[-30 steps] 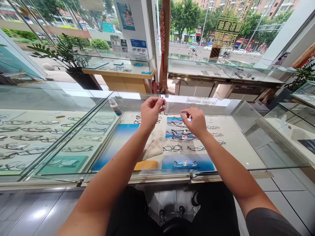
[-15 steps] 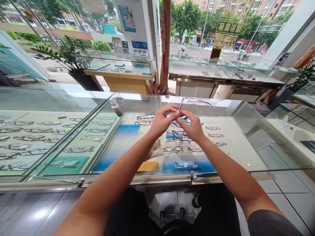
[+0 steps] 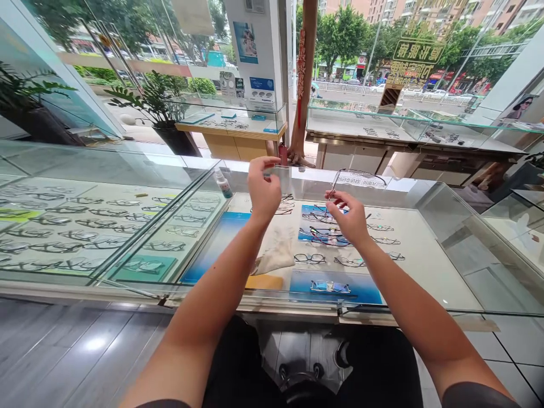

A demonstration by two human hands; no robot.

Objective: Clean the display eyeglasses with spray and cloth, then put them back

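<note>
Dark thin-framed glasses point(image 3: 337, 178), pinched by the right hand point(image 3: 349, 218), extend, as I read it, long axis rightward, away from the left hand point(image 3: 264, 192), spread and well apart.

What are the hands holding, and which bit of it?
Right hand: eyeglasses, pinched near one end, but the exact part is hidden. Left hand: nothing visible.
</note>
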